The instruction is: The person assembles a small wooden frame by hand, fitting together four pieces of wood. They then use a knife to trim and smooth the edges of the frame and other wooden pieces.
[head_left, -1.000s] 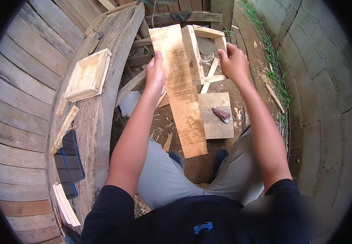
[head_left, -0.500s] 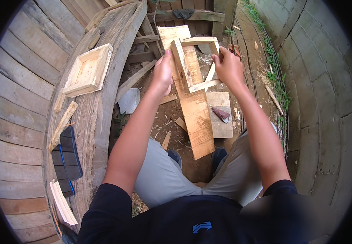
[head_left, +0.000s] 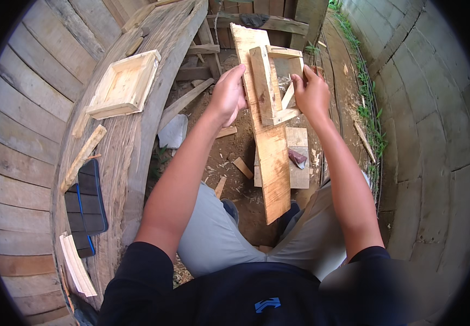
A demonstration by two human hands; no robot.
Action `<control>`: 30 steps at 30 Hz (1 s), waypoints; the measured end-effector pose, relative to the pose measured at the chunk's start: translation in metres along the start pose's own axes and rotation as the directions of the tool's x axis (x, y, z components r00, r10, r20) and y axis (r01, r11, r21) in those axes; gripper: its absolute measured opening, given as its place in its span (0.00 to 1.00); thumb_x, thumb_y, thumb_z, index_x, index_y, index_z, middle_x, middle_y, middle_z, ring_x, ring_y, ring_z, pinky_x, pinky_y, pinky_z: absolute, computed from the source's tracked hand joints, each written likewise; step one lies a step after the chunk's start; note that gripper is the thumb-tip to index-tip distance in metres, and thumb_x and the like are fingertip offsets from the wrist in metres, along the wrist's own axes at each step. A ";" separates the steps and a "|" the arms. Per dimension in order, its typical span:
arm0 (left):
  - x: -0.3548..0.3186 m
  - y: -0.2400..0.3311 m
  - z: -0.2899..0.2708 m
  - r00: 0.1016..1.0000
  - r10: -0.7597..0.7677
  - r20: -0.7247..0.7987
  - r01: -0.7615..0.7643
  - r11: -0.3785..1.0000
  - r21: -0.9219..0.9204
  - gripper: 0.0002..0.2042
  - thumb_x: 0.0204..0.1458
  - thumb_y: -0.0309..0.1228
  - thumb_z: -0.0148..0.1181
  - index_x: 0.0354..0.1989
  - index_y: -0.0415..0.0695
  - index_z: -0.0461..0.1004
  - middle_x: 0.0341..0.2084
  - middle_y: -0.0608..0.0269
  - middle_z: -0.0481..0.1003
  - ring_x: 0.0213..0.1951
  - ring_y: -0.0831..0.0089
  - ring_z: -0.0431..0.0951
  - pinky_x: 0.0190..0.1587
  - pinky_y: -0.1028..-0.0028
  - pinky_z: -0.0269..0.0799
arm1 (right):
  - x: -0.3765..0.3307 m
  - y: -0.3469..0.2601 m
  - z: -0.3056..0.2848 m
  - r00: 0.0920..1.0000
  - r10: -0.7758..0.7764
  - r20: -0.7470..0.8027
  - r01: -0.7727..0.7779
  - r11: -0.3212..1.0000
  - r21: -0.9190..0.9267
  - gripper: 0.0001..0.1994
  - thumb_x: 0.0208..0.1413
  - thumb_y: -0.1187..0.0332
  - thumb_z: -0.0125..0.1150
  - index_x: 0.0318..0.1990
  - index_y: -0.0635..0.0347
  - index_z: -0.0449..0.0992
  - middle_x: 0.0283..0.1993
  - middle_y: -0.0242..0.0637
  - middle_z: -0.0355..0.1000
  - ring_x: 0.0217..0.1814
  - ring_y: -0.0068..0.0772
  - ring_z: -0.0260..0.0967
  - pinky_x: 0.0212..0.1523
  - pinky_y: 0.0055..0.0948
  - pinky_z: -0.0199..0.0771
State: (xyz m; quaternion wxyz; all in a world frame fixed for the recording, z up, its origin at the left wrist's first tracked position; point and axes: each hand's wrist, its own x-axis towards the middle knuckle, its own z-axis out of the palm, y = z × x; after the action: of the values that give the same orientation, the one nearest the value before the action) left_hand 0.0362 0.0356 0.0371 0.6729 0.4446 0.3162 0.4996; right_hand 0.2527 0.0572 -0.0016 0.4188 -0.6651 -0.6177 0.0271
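Both my hands are in front of me over a long pale plank (head_left: 276, 179) and a small rectangular wooden frame (head_left: 262, 81). My left hand (head_left: 229, 94) is closed on the plank's left edge, thumb along its upper side, with some fingers hidden behind. Against the plank's upper part lies the frame, tilted, its open middle showing the ground beyond. My right hand (head_left: 313, 96) grips the right side of the frame between thumb and fingers. Below the frame, a folded dark red piece (head_left: 297, 158) rests on a light board (head_left: 299, 177) near the ground.
On the rough wooden bench (head_left: 129, 163) at left sit a shallow wooden box (head_left: 121, 87), two dark phones (head_left: 92, 190), and wood strips (head_left: 84, 155). Offcuts (head_left: 242, 167) and shavings litter the dirt. A block wall (head_left: 425, 136) rises at right.
The plank and frame have shifted right and turned, so the frame appears narrower and its left side broader. My hands moved right with them, keeping their grips.
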 end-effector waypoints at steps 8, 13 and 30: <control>0.006 -0.010 -0.005 0.997 0.048 -0.061 -0.048 0.999 0.011 0.20 0.72 0.39 0.40 0.59 0.36 0.67 0.51 0.52 0.75 0.49 0.67 0.79 0.46 0.63 0.81 | -0.003 -0.009 -0.005 1.000 -0.006 -0.009 0.006 0.999 0.041 0.17 0.61 0.59 0.64 0.53 0.60 0.80 0.35 0.51 0.80 0.39 0.57 0.79 0.40 0.46 0.76; 0.000 -0.005 0.008 0.988 0.084 -0.130 -0.092 0.994 -0.054 0.18 0.71 0.39 0.41 0.52 0.37 0.71 0.39 0.59 0.77 0.34 0.74 0.80 0.32 0.70 0.79 | -0.006 -0.019 -0.011 0.999 0.014 0.039 -0.015 1.000 0.026 0.18 0.61 0.60 0.65 0.53 0.62 0.79 0.36 0.52 0.80 0.39 0.57 0.79 0.39 0.46 0.76; 0.004 -0.023 0.012 0.962 0.243 -0.123 -0.202 0.939 0.277 0.17 0.70 0.39 0.42 0.47 0.40 0.75 0.22 0.70 0.72 0.19 0.83 0.65 0.20 0.77 0.58 | 0.001 0.003 0.004 0.992 -0.070 -0.110 0.076 0.996 0.054 0.24 0.61 0.59 0.66 0.58 0.68 0.77 0.44 0.55 0.80 0.47 0.56 0.80 0.47 0.44 0.78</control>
State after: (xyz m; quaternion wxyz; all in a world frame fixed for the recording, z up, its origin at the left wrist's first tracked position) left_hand 0.0563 0.0335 0.0213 0.5207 0.5223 0.3783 0.5594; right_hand 0.2533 0.0608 -0.0057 0.4715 -0.6301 -0.6170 -0.0060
